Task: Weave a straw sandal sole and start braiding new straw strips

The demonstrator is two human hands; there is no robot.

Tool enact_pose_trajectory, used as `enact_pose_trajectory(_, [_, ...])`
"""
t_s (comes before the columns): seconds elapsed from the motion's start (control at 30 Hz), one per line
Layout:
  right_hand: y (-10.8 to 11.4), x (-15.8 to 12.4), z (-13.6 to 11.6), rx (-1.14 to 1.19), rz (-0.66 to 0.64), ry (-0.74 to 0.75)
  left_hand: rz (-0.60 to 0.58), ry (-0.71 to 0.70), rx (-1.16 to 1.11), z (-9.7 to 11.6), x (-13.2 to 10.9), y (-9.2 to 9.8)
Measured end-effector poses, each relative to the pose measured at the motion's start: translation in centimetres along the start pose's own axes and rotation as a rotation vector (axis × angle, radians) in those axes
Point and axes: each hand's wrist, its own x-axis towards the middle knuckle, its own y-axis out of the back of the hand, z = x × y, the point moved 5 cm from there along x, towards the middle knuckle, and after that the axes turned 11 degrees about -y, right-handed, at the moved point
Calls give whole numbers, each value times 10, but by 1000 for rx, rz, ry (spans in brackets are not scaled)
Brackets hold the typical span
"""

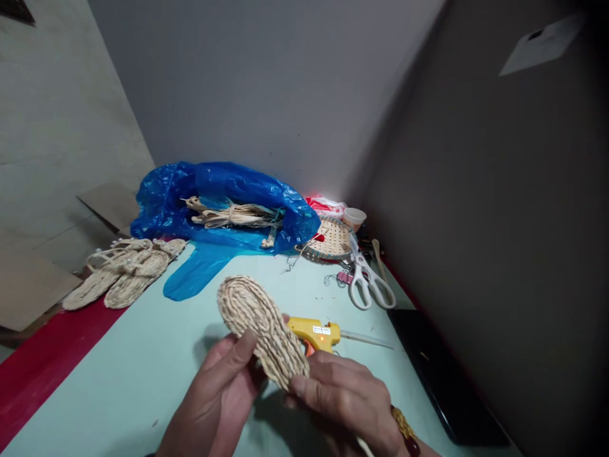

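Left hand [221, 381] and right hand [349, 393] pinch the coiled straw sole [259, 330] above the table [143, 362], near the yellow hot-glue gun [314, 331], maybe checking its edge, so the next move needs a steady hold.

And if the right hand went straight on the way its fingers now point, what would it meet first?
The woven sole comes first: the right hand holds its near end. Past it, the left hand seems next in line, though depth is unclear.
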Motion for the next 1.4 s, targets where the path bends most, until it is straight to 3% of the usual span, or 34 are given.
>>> enact_pose_trajectory(0.13, [1, 4, 3, 11, 74, -31, -120, 32, 20, -7, -1, -4])
enact_pose_trajectory(0.23, [4, 8, 5, 8, 57, -64, -93, 65, 117, -8, 0, 0])
enact_pose_trajectory(0.37, [5, 14, 9, 127, -64, -155, -45, 64, 211, -4, 1, 7])
enact_pose_trajectory(0.7, [5, 10, 26, 570, -21, -825, -31, 31, 372, 3, 2, 7])
enact_pose_trajectory(0.9, [9, 12, 31, 596, -29, -891, -49, 64, 499, 4, -2, 6])
enact_pose_trajectory(1.1, [14, 18, 35, 613, -29, -794, -140, 59, 545, 3, 0, 6])
enact_pose_trajectory(1.27, [9, 20, 40, 811, -79, -926, -188, 82, 613, -1, -1, 6])
enact_pose_trajectory(1.4, [9, 18, 47, 839, -70, -983, -161, 76, 723, -2, -3, 8])
